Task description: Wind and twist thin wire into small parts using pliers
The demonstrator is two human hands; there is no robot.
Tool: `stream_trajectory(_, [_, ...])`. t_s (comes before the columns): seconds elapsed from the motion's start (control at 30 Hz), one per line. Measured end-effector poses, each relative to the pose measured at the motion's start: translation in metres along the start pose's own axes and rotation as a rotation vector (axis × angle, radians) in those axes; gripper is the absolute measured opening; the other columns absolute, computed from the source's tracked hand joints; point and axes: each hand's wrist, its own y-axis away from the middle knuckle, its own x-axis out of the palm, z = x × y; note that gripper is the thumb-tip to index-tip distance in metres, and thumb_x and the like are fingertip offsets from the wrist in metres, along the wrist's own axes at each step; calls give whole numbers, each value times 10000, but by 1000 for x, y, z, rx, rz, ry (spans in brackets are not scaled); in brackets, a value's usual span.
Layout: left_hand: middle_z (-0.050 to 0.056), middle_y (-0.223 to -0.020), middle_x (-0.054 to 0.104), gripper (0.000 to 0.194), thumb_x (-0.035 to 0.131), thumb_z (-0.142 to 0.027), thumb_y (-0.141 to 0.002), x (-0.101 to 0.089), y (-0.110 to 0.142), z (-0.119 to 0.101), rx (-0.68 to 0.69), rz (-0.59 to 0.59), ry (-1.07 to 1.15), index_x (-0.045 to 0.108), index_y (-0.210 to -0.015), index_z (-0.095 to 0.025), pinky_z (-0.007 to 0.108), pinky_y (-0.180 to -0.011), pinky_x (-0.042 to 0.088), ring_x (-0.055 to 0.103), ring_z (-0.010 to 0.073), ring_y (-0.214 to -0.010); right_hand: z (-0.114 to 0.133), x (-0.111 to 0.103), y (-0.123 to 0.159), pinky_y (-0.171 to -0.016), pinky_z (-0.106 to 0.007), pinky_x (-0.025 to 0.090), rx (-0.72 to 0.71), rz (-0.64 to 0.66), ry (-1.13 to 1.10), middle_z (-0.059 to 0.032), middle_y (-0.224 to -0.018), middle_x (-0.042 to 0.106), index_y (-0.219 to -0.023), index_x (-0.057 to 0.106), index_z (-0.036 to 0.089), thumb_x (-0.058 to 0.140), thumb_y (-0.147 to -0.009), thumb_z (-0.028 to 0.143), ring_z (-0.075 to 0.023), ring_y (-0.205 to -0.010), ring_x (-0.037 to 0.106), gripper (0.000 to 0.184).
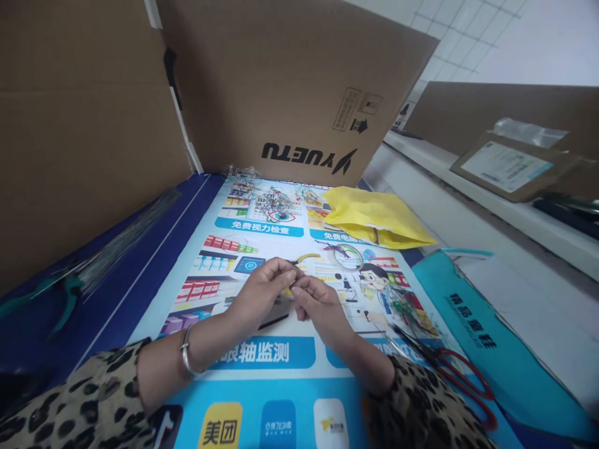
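My left hand (269,288) and my right hand (318,302) meet above the printed mat, fingertips close together. Both are closed in a pinch. A small dark thing shows at the fingertips, too small to name. A thin line, perhaps a wire or thread, runs right from my right hand. Just behind my hands, a tool with a yellow curved handle (307,256) is partly hidden. Under my left wrist lies a dark thin stick (274,321). Further back on the mat rest a clear round ring (347,256) and purple-red strands (334,248).
Red-handled scissors (461,374) lie at right beside tangled wires (412,315). A yellow pouch (374,215) and a wire pile (276,201) sit at the back. Green-handled pliers (68,299) and a bundle of thin wires (126,240) lie left. Cardboard (262,81) walls the back.
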Motion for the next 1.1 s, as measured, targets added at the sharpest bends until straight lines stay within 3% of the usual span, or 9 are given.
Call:
stream_trajectory(0.23, [-7, -731, 571, 82, 548, -247, -798, -5, -5, 1, 111, -69, -175, 526, -762, -176, 253, -716, 395, 522, 126, -722, 4, 2, 3, -403, -182, 277, 18, 14, -30, 85, -410, 438, -711, 493, 182, 553, -776, 343, -59, -375, 367, 184])
stream_trajectory(0.6, [-8, -703, 557, 75, 516, -217, -797, -18, -13, -7, 158, 76, -514, 539, -737, -177, 250, -658, 351, 481, 132, -682, 2, -1, 2, -372, -165, 266, 26, 60, -61, 100, -395, 422, -703, 514, 171, 577, -757, 310, -42, -343, 345, 162])
stream_trajectory(0.77, [-4, -710, 564, 86, 562, -252, -780, -15, -11, -6, 61, 53, -255, 540, -747, -175, 242, -668, 368, 489, 129, -684, 7, 0, 2, -377, -171, 331, 42, 11, -169, 73, -449, 505, -703, 511, 170, 598, -743, 336, -61, -367, 455, 192])
stream_trajectory(0.93, [-9, -733, 572, 111, 608, -267, -769, 1, -1, -5, 3, -26, -39, 544, -756, -177, 225, -672, 397, 516, 118, -712, 11, 5, 6, -403, -192, 393, -21, -88, -360, 55, -517, 550, -713, 532, 166, 624, -735, 357, -75, -402, 508, 213])
stream_trajectory(1.1, [-25, -645, 545, 99, 586, -257, -789, 27, 3, -19, 6, 64, 105, 521, -768, -186, 257, -550, 426, 510, 118, -563, 22, 5, 7, -433, -204, 434, -88, -146, -504, 17, -660, 626, -790, 569, 162, 638, -726, 361, -85, -471, 565, 221])
